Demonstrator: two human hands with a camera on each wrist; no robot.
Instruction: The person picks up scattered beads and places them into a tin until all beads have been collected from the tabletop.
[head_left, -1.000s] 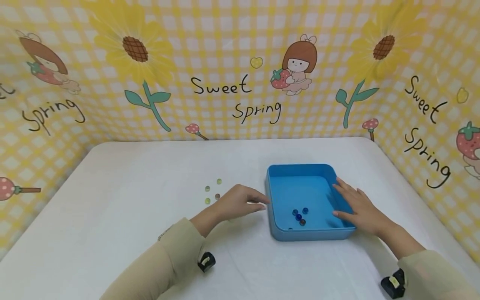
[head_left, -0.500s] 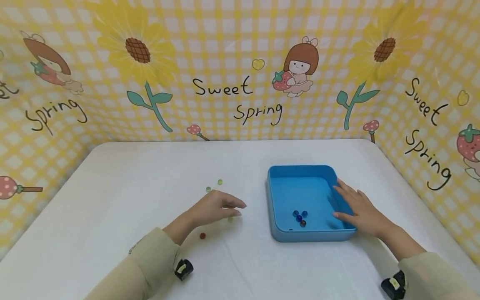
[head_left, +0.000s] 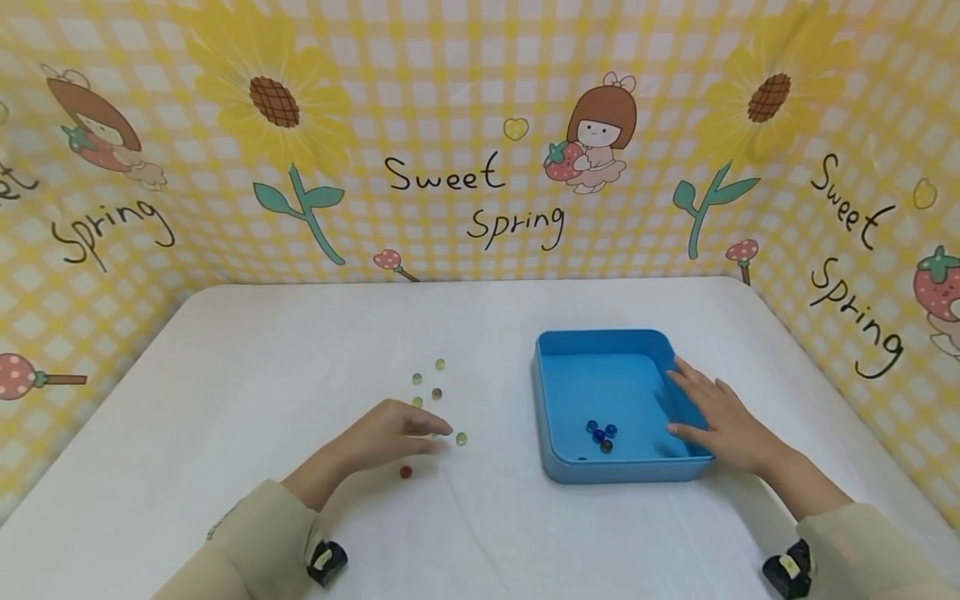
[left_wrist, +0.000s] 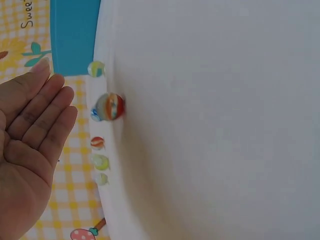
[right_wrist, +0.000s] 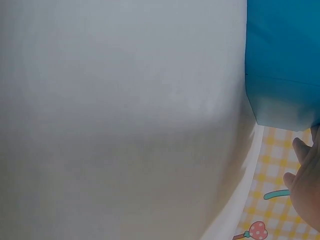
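My left hand (head_left: 382, 437) hovers low over the white table among loose glass marbles, its fingers loosely extended. The left wrist view shows its palm (left_wrist: 30, 150) with nothing held. A pale green marble (head_left: 461, 438) lies just beyond the fingertips, and a reddish-brown marble (head_left: 406, 472) lies nearer me, below the hand. A blue marble (left_wrist: 95, 115) is partly hidden behind the orange-red marble (left_wrist: 114, 106). My right hand (head_left: 723, 421) rests with spread, fairly straight fingers on the right rim of the blue tray (head_left: 551, 467). Several blue marbles (head_left: 598, 436) and a brown marble (head_left: 606, 447) lie inside.
Further back are more green marbles (head_left: 440, 364) and a brownish marble (head_left: 437, 393). White cloth (head_left: 262, 350) covers the table. Yellow checked fabric (head_left: 450, 100) walls in the back and sides.
My left hand has moved left from beside the tray's left wall to the loose marbles, uncovering the pale green and reddish-brown ones. My right hand and the tray stay put.
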